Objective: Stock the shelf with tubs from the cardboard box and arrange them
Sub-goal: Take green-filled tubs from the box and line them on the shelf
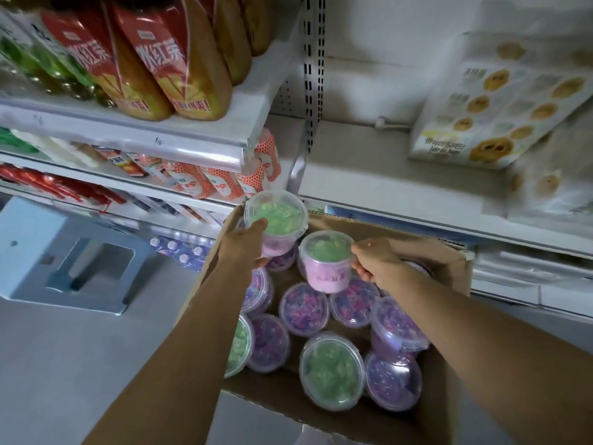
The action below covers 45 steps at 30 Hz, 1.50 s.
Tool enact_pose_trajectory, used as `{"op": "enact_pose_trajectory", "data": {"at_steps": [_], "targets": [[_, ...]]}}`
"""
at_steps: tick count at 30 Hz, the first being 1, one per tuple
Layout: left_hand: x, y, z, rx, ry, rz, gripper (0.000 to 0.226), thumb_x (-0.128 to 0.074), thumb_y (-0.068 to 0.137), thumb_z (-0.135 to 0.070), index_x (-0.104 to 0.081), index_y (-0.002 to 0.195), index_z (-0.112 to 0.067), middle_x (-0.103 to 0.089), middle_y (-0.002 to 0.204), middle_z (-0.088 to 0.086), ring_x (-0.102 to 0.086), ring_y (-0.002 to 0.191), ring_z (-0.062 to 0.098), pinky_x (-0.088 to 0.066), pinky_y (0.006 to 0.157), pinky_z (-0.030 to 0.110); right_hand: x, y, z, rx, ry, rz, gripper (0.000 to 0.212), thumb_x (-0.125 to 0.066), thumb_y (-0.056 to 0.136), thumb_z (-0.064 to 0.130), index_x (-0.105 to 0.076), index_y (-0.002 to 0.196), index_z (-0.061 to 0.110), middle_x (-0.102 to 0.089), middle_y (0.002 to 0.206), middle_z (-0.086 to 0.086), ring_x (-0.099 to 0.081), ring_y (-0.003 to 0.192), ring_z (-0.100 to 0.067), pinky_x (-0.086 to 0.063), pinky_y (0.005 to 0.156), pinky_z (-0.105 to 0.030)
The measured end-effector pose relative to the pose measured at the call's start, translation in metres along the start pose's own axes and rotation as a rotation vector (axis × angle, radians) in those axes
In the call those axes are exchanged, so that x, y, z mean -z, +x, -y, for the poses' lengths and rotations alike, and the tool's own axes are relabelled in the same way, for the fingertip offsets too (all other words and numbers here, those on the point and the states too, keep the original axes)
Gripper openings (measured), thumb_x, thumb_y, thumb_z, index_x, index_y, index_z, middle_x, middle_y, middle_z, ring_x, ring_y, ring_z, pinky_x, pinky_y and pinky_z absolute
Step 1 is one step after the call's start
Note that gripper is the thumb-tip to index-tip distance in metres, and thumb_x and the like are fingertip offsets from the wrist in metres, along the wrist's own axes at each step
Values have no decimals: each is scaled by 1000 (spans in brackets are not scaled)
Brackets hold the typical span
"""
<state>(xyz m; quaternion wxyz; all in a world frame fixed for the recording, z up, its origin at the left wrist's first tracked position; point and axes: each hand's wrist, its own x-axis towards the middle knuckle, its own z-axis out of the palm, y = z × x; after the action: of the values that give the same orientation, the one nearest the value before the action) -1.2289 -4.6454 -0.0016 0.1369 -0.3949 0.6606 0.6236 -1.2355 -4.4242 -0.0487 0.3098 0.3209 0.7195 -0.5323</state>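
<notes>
An open cardboard box (449,316) stands on the floor below the shelves, holding several clear-lidded tubs with purple or green contents (303,308). My left hand (247,242) grips a green-topped pink tub (276,216), lifted above the box's far left corner. My right hand (377,260) holds a second green-topped pink tub (327,261) by its side, just above the tubs in the box. The white shelf (385,187) behind the box is bare along its front.
Tea bottles (160,59) fill the upper left shelf, with orange-patterned cups (224,181) one level below. Biscuit packs (497,107) lean at the right on the white shelf. A pale blue step stool (80,258) stands on the floor at left.
</notes>
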Motion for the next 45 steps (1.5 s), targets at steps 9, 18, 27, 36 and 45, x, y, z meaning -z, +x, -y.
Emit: {"op": "enact_pose_trajectory", "data": {"at_steps": [9, 18, 27, 36, 45], "targets": [[-4, -64, -16, -22, -65, 127, 24, -62, 90, -32, -61, 112, -22, -62, 102, 12, -62, 83, 25, -56, 74, 38, 84, -57, 15, -53, 259, -73, 28, -47, 97, 21, -53, 74, 6, -49, 54, -7, -31, 31, -8, -21, 32, -13], [-69, -160, -70, -156, -71, 243, 33, -64, 88, -36, -61, 112, -13, -65, 103, 10, -65, 94, 28, -56, 77, 38, 210, -145, 47, 216, 250, -111, 13, -55, 87, 10, -55, 73, 8, -46, 43, -4, -28, 32, -10, -19, 36, -12], [-196, -277, -103, -308, -84, 288, 35, -61, 89, -41, -63, 100, -7, -69, 94, 12, -71, 82, 34, -59, 66, 37, 399, -210, 53, 417, 129, -156, 16, -61, 80, 9, -54, 66, 12, -44, 50, -5, -26, 37, -11, -18, 38, -13], [-297, -377, -138, -428, -91, 338, 35, -57, 90, -42, -63, 87, -7, -70, 99, 16, -72, 76, 35, -58, 59, 34, 559, -260, 56, 574, 193, -201, 28, -55, 79, 8, -44, 54, 14, -38, 47, -4, -20, 36, -11, -13, 41, -14], [-317, -414, -217, -620, -121, 306, 34, -57, 91, -40, -60, 106, -9, -66, 99, 8, -72, 71, 36, -58, 49, 30, 619, -244, 111, 682, 483, -392, 23, -51, 86, 10, -46, 64, 13, -39, 54, -5, -28, 37, -10, -19, 34, -12]]}}
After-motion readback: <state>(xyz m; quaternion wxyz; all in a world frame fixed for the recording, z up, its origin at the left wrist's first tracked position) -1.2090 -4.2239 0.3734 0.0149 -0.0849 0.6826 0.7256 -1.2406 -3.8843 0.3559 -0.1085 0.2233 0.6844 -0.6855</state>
